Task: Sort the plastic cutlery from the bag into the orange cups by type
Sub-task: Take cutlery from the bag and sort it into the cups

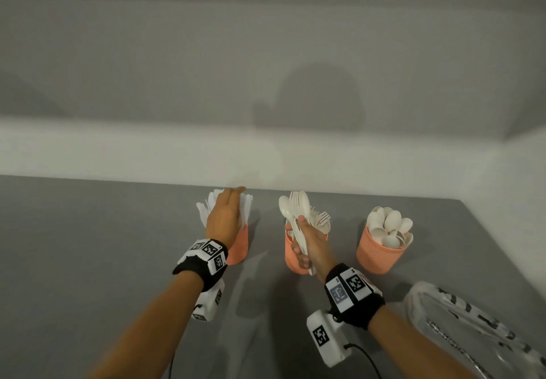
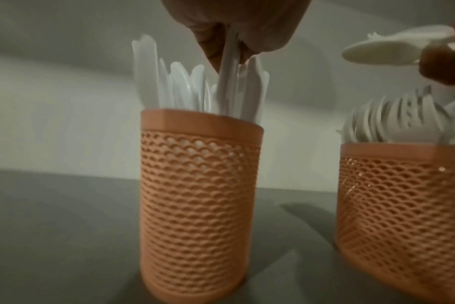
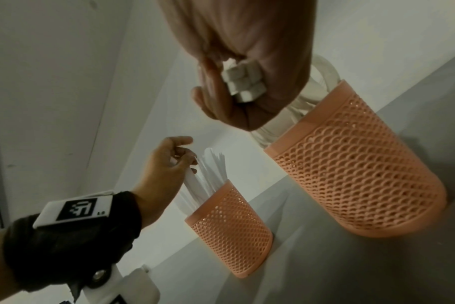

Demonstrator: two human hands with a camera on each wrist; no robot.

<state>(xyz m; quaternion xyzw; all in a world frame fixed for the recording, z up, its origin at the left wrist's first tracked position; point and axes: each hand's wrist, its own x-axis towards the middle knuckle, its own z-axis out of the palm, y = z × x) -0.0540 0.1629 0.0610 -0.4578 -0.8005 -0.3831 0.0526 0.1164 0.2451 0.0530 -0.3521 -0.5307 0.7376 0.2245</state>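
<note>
Nearest the person, a clear crinkly plastic bag with black print (image 1: 472,328) is lying on the grey surface (image 1: 88,245) at the right. Just beyond it, the right hand (image 1: 307,245) is curling its grip around a bundle of white plastic spoons and forks (image 1: 295,216), clamping the handles together over the middle orange mesh cup (image 1: 291,256), which is holding white plastic forks (image 1: 320,217). These pieces are probably light, stiff and a little slick, so holding them by the handles, low in the fist, seems the safest way to keep the bundle from fanning apart.

Further left, the left hand (image 2: 237,26) is pinching a single white plastic knife (image 2: 229,82) between thumb and fingers, its lower end already inside the left orange mesh cup (image 2: 200,201) among the other white knives (image 2: 174,86). Farthest right, a third orange mesh cup (image 1: 379,256) is standing full of white plastic spoons (image 1: 390,228).
</note>
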